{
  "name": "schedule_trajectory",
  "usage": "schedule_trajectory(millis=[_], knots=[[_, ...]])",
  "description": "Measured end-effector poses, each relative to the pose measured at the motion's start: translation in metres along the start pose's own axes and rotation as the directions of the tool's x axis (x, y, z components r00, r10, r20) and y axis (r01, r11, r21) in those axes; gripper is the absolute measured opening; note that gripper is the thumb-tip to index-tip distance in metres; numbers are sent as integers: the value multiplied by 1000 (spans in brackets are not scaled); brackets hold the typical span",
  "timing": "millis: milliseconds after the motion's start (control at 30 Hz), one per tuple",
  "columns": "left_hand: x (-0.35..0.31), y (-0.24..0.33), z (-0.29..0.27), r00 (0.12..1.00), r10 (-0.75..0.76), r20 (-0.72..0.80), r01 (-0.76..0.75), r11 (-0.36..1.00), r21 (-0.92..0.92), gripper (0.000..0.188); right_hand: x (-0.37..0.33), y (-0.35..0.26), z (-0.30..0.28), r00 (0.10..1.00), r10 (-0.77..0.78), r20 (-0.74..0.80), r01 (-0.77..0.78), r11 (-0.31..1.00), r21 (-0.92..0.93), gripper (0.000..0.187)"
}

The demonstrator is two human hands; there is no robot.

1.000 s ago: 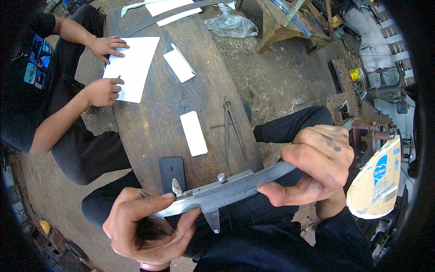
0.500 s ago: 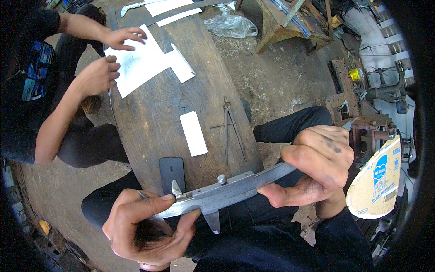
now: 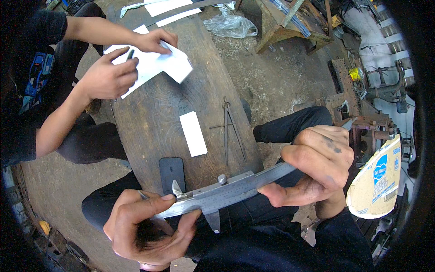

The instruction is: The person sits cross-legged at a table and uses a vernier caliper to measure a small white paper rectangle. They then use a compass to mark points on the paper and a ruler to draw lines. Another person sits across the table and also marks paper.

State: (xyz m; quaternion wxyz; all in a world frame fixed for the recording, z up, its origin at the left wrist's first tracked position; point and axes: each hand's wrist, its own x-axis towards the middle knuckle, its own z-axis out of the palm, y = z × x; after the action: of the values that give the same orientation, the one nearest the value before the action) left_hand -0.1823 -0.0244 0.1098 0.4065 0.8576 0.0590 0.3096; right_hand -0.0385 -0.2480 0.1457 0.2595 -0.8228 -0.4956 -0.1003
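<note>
Silver metal vernier caliper (image 3: 235, 188), jaws parted, held above near edge of brown wooden table (image 3: 154, 122). Left hand (image 3: 142, 222) clamped on its jaw end; right hand (image 3: 319, 165) clamped on the beam's other end. Black rounded slab (image 3: 172, 174) by table's near edge; white paper rectangle (image 3: 193, 134) beyond; dark metal dividers (image 3: 227, 131) toward right edge. Co-worker's hands (image 3: 108, 77) at left edge, over white paper sheets (image 3: 147, 68). Clear plastic bag (image 3: 233, 26) on floor past right edge; contents indistinct.
</note>
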Motion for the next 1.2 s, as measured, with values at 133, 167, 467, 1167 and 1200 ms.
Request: schedule_trajectory(millis=[133,167,467,1167,1200], knots=[[0,0,0,1000,-7,-4,7,1000,4,42,-1,0,0,1000,8,4,-8,1000,-11,38],[-1,0,0,1000,-14,-3,14,1000,12,42,-1,0,0,1000,7,0,-7,1000,0,38],[2,-1,0,998,57,19,-57,998,23,41,-2,0,0,1000,10,-2,-10,1000,-2,38],[-1,1,3,999,-23,25,23,1000,-6,39,-5,3,3,1000,5,-18,-5,1000,-10,41],[0,1,2,999,-23,29,23,1000,-3,39,-4,3,4,1000,5,-21,-6,1000,-10,41]])
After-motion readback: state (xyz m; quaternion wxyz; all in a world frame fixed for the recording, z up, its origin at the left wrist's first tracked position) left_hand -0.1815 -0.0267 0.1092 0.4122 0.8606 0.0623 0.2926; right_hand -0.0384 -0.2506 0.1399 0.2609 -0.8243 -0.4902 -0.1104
